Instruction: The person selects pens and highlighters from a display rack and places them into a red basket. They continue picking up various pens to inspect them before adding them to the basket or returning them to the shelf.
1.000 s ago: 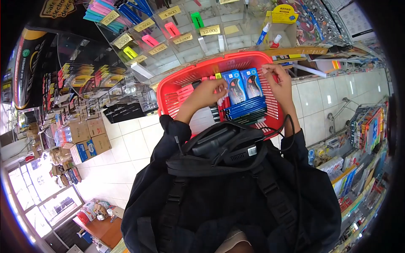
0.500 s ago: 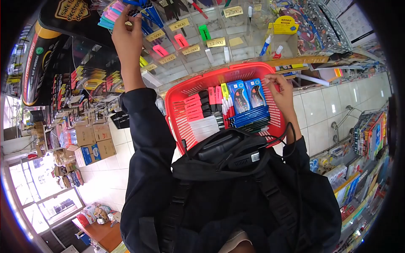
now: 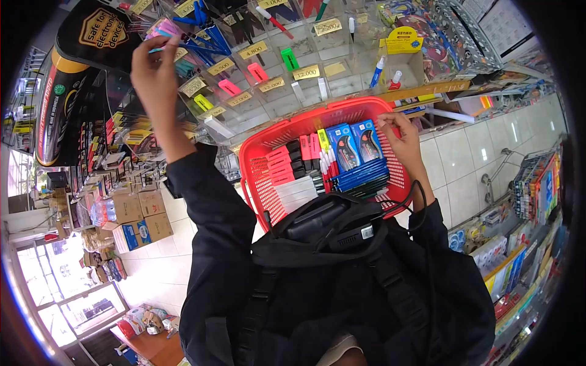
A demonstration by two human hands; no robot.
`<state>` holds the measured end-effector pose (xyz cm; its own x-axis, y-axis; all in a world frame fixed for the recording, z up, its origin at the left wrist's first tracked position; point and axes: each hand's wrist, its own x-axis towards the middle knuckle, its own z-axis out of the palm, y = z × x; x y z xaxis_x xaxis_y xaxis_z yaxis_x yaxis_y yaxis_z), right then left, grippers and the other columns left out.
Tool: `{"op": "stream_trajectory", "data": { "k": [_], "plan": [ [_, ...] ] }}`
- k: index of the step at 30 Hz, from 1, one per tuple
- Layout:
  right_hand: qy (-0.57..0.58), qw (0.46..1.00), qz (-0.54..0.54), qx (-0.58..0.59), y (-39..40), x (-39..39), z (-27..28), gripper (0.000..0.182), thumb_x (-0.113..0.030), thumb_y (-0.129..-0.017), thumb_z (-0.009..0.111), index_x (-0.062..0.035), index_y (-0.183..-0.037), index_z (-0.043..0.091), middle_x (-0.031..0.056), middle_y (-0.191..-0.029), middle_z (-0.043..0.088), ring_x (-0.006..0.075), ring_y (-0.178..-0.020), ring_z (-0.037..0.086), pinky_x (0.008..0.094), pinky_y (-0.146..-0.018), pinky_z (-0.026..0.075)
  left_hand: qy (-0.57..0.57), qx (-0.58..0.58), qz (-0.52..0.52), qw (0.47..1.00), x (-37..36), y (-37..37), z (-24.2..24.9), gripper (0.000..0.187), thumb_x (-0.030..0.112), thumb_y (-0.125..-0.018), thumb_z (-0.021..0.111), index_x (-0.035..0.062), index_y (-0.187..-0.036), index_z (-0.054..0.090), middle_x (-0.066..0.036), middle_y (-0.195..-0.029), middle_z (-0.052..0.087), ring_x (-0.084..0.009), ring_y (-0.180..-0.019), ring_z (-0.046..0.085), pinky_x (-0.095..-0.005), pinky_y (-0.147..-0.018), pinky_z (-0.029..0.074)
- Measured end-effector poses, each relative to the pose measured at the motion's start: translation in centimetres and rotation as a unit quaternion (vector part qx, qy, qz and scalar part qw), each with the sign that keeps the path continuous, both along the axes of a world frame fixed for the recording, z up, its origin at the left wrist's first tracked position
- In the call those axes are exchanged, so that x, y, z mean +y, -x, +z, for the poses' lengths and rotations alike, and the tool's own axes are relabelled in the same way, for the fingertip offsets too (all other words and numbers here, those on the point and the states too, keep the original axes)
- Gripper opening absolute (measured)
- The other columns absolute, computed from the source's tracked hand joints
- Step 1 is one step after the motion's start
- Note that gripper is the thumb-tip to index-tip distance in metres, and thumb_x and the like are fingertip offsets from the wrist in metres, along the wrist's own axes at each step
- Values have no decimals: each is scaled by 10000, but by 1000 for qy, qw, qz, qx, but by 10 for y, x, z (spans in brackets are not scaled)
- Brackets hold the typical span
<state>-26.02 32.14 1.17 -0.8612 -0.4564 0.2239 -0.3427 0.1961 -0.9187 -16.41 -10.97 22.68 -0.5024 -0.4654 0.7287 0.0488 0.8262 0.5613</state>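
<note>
The left hand [image 3: 155,67] has come back a little from the shelf of pens, its fingers now pinching a thin light-blue pen [image 3: 160,49]. The right hand [image 3: 400,131] still grips the rim of the red plastic basket [image 3: 262,183].

The red basket [image 3: 259,177] is packed: markers [image 3: 287,161], blue packs [image 3: 357,143] and pens [image 3: 363,174] fill the middle and right, leaving bare mesh only along its left wall. The right hand [image 3: 400,137] blocks the right rim. Above, the display shelf [image 3: 268,67] is crowded with bins, the left hand [image 3: 155,73] raised before its left end.
</note>
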Motion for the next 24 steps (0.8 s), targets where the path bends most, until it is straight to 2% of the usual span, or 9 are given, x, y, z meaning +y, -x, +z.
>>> {"op": "stream_trajectory", "data": {
  "k": [4, 6, 8, 11, 12, 15, 17, 20, 24],
  "plan": [
    [-2, 1000, 2, 4, 2, -2, 1, 198, -94, -924, 683, 8, -1093, 702, 107, -983, 686, 179, -887, 650, 301, -833, 507, -81, 92, -64, 990, 29, -41, 38, 153, 70, -928, 739, -16, -1023, 656, -46, -852, 669, -100, -731, 610, -234, -676, 485],
    [1, 1000, -1, -5, 2, 0, -4, 202, -106, -926, 686, 7, -1093, 702, 108, -982, 686, 181, -889, 652, 303, -834, 509, -181, 186, -191, 947, 34, -53, 28, 87, 6, -973, 639, 0, -1043, 588, -78, -866, 640, -140, -710, 626, -273, -641, 517],
    [-5, 1000, -4, -4, 0, 1, -2, 209, -122, -928, 691, 8, -1091, 704, 116, -982, 689, 182, -888, 658, 306, -830, 513, -242, 140, -299, 912, 48, -56, -2, 144, 111, -988, 644, 12, -1044, 556, -78, -976, 629, -117, -701, 590, -264, -665, 506],
    [-7, 1000, 0, 3, 1, 0, 0, 212, -129, -931, 694, 12, -1088, 706, 121, -979, 690, 178, -894, 668, 299, -828, 516, -317, -73, -329, 887, 84, -45, -77, 154, 158, -944, 706, 56, -981, 596, -51, -859, 633, -123, -728, 641, -251, -630, 515],
    [-7, 1000, -1, 3, 1, -1, 2, 212, -130, -931, 694, 12, -1088, 706, 119, -977, 689, 178, -892, 668, 297, -827, 516, -347, -154, -376, 845, 101, -39, -97, 140, -25, -898, 685, 41, -974, 587, -53, -844, 647, -137, -742, 675, -286, -661, 561],
    [-1, 1000, 0, 2, 1, -1, -1, 210, -128, -933, 695, 12, -1088, 707, 112, -971, 688, 176, -870, 666, 292, -818, 516, -418, -266, -410, 766, 149, -29, -181, 175, 55, -917, 741, 39, -947, 569, -5, -814, 632, -98, -730, 639, -263, -648, 526],
    [-1, 1000, 2, 2, 1, -1, -2, 209, -126, -932, 695, 11, -1089, 707, 110, -970, 688, 172, -869, 667, 293, -818, 516, -418, -309, -413, 748, 167, -29, -229, 185, 50, -911, 741, 32, -918, 556, -6, -780, 618, -85, -713, 618, -252, -637, 500],
    [0, 1000, 3, 5, 2, 1, -4, 208, -121, -930, 696, 10, -1091, 706, 107, -967, 684, 166, -870, 665, 292, -817, 516, -238, -406, -388, 793, 180, -37, -254, 161, 71, -898, 738, 30, -937, 587, -27, -797, 644, -105, -783, 660, -289, -700, 540],
    [0, 1000, 5, 7, 3, 0, -4, 209, -118, -926, 700, 6, -1094, 706, 105, -969, 682, 163, -878, 668, 293, -820, 516, -38, -432, -383, 816, 188, -47, -256, 160, 161, -879, 704, 52, -939, 602, -110, -819, 672, -266, -765, 695, -392, -683, 542]
  ]
}}
